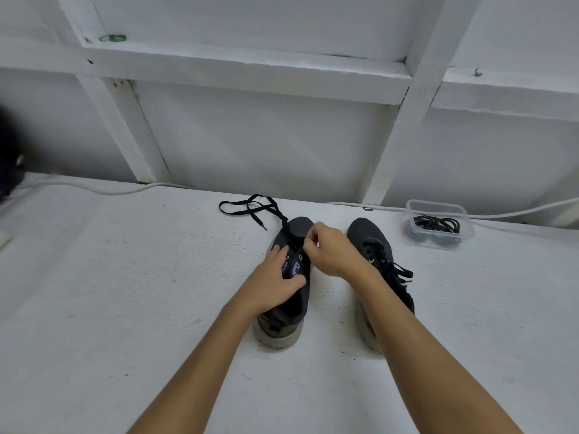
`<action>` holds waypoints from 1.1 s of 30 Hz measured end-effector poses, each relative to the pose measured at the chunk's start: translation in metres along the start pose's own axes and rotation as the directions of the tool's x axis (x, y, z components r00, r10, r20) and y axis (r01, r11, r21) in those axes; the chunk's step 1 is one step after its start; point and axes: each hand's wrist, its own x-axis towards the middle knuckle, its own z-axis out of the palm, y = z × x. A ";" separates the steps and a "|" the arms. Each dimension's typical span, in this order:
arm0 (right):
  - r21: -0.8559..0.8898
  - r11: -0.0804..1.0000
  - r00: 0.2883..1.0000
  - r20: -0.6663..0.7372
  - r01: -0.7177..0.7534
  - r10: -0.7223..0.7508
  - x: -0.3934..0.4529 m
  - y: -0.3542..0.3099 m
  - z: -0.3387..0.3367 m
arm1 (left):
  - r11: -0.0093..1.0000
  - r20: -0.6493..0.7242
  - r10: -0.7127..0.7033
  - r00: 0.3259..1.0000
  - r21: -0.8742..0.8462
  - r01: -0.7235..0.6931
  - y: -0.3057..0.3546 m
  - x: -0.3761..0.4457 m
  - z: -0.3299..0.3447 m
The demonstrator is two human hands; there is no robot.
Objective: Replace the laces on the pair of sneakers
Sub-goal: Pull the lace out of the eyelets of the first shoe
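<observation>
Two dark grey sneakers stand side by side on the white surface, toes pointing away from me. My left hand (277, 278) grips the left sneaker (297, 228) across its tongue and purple eyelet loops. My right hand (326, 250) pinches the black lace (250, 208) at the eyelets near the toe. The rest of that lace trails off past the toe to the upper left. The right sneaker (368, 236) stands untouched, with its black lace threaded through it. My right forearm crosses over its heel.
A clear plastic container (438, 206) with coiled black laces inside sits at the back right. A white cable (94, 189) runs along the foot of the white framed wall. A dark object (9, 158) is at the far left edge.
</observation>
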 end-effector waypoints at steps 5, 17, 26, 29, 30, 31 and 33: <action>0.234 0.969 0.996 -0.020 -0.082 0.089 -0.003 0.011 -0.002 | 1.000 -0.006 -0.009 1.000 -0.010 0.009 0.001 0.000 -0.001; 0.173 0.985 0.994 -0.109 0.005 0.014 -0.002 0.008 0.004 | 1.000 -0.003 -0.016 1.000 -0.016 0.016 0.003 -0.002 -0.001; 0.291 0.953 0.992 -0.060 -0.087 0.109 -0.006 0.014 0.009 | 1.000 -0.006 -0.030 1.000 0.000 0.030 0.003 -0.001 -0.001; 0.217 0.975 0.996 -0.056 -0.053 0.067 -0.003 0.012 0.002 | 1.000 -0.001 -0.028 1.000 -0.008 0.028 0.003 0.000 -0.001; 0.247 0.967 0.995 -0.060 -0.061 0.078 -0.002 0.011 0.000 | 1.000 0.000 -0.028 1.000 -0.015 0.028 0.003 -0.001 -0.001; 0.286 0.955 0.993 -0.069 -0.076 0.100 -0.002 0.012 -0.001 | 0.999 0.000 -0.027 1.000 -0.022 0.027 0.003 -0.001 -0.001; 0.358 0.927 0.985 -0.087 -0.109 0.150 -0.004 0.011 0.000 | 0.999 -0.001 -0.027 1.000 -0.030 0.026 0.001 -0.001 -0.001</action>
